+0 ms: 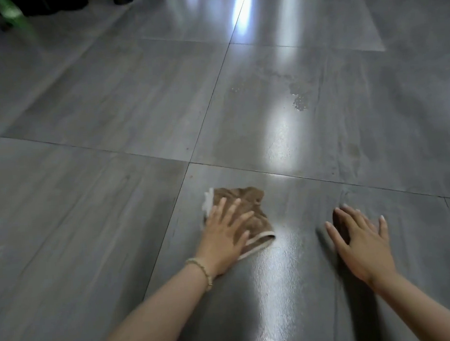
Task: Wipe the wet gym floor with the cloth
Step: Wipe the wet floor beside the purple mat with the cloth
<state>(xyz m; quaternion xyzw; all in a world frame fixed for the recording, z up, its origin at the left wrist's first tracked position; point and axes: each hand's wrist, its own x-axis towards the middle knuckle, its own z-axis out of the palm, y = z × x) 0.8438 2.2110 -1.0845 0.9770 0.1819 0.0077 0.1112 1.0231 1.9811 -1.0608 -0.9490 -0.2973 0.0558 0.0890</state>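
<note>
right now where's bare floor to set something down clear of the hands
The grey floor tiles left of the brown cloth are bare up to the dark and green gear in the far corner. The gap between left hand and right hand is tight. Water droplets wet the tile ahead.

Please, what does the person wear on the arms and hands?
No sleeves or gloves are visible. The left hand has a thin beaded bracelet at its wrist. The right hand and its wrist wear nothing.
</note>
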